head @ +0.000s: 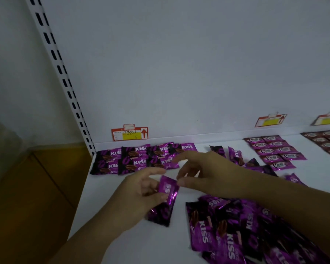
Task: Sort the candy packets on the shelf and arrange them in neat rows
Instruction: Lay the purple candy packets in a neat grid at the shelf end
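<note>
My left hand (141, 195) grips a purple KISS candy packet (165, 201) above the white shelf (137, 241), at the middle of the view. My right hand (202, 172) hovers just past it with fingers spread, its thumb touching the packet's upper edge. Two neat rows of purple KISS packets (139, 159) lie at the back left of the shelf. A loose heap of the same packets (236, 233) lies at the front right, partly under my right forearm. A few stray purple packets (236, 155) sit at the back middle.
Rows of Choco packets (274, 151) lie at the back right, with darker brown packets (328, 140) beyond them. Price tags (130, 133) hang on the white back wall. A slotted upright (65, 82) bounds the shelf on the left, with a brown floor past the edge.
</note>
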A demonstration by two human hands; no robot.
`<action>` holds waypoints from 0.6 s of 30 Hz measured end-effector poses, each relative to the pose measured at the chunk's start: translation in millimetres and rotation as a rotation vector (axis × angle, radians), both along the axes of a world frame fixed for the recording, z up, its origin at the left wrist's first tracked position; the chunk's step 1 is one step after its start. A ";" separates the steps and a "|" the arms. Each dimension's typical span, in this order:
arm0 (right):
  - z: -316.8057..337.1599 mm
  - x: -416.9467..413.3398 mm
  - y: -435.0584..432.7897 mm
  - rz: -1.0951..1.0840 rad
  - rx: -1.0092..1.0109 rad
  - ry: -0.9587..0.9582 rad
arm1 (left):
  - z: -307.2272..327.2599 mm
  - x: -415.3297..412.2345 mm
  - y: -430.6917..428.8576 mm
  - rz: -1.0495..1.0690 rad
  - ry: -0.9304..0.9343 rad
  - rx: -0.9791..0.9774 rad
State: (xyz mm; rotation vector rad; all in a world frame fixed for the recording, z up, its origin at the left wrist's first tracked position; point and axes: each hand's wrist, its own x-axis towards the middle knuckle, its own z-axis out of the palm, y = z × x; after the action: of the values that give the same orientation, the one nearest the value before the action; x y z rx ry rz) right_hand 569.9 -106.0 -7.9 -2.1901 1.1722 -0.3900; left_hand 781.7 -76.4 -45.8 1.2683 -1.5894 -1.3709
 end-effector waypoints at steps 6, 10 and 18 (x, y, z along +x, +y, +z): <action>-5.4 22.0 -3.1 -0.114 0.245 -0.228 | -0.8 -6.9 1.1 0.115 0.124 0.057; -5.2 15.8 -7.2 -0.218 0.276 -0.396 | -1.6 -4.7 -1.6 0.158 0.320 0.197; -3.1 -2.9 -9.0 -0.148 0.333 -0.412 | -7.8 -9.5 -1.2 0.215 0.180 0.015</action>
State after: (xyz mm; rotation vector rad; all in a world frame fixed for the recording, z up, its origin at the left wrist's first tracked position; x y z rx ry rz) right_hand 567.0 -115.0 -11.0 -1.6459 1.0800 -0.6256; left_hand 772.2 -77.5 -53.6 1.2470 -1.2843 -1.3227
